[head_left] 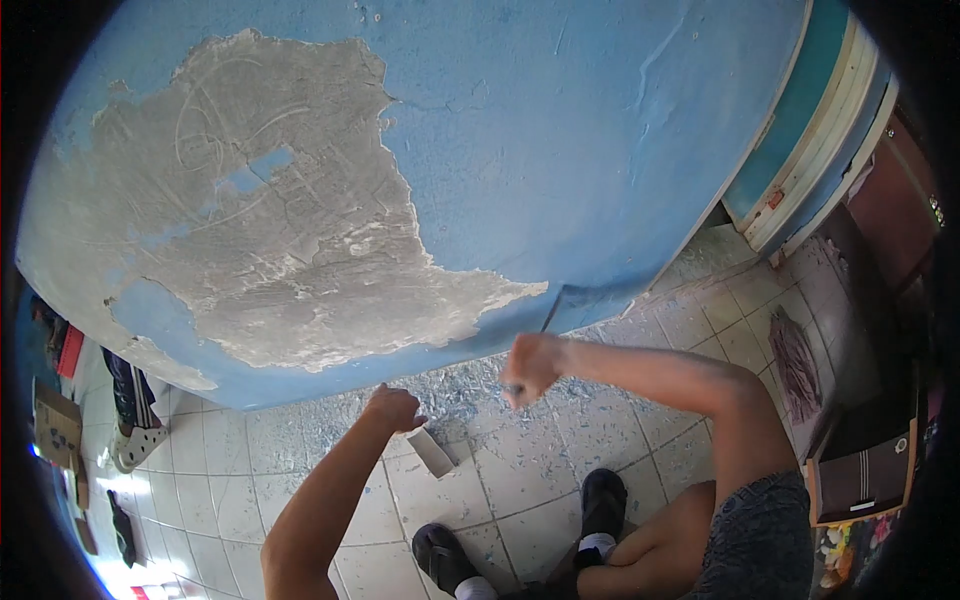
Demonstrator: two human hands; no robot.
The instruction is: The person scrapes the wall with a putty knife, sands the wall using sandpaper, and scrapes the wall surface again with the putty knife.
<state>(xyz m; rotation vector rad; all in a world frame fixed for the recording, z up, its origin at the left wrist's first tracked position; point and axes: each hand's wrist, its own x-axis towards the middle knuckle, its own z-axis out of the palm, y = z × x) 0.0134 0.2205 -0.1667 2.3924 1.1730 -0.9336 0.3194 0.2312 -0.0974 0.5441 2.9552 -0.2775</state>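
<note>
A blue wall (540, 170) stands before me, with a large bare grey patch (320, 230) where the paint is gone. My right hand (534, 368) is closed around a tool, close to the wall's foot. A thin dark shaft (552, 312) rises from that fist to the blue paint; its working end is hard to make out. My left hand (392, 408), fingers curled, hovers over the floor left of it. Just below those fingers is a pale rectangular block (431, 453); whether the hand touches it I cannot tell.
Paint flakes lie over the tiled floor (520, 480) along the wall. At right are a doorway frame (805, 140), a crumpled cloth (793, 365) and a brown bag-like item (862, 475). At left another person's foot in a clog (140, 446) shows near a cardboard box (57, 428).
</note>
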